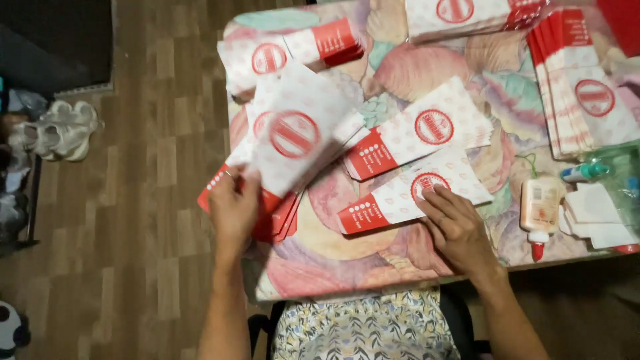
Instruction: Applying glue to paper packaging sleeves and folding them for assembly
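Observation:
My left hand (233,207) grips a white paper bag (297,137) with a red round mark and red end, lifted over a stack of similar bags (273,220) at the table's left edge. My right hand (457,230) lies flat, fingertips pressing on another white and red paper bag (400,200) near the table's front. A further bag (420,133) lies just behind it, partly overlapping.
The table has a pastel flowered cloth (347,253). More bag piles lie at the back left (287,53), back (460,13) and right (587,93). A glue bottle with a red tip (539,210), folded white paper (597,213) and a clear plastic bag (617,173) sit at right. Shoes (57,130) rest on the wooden floor.

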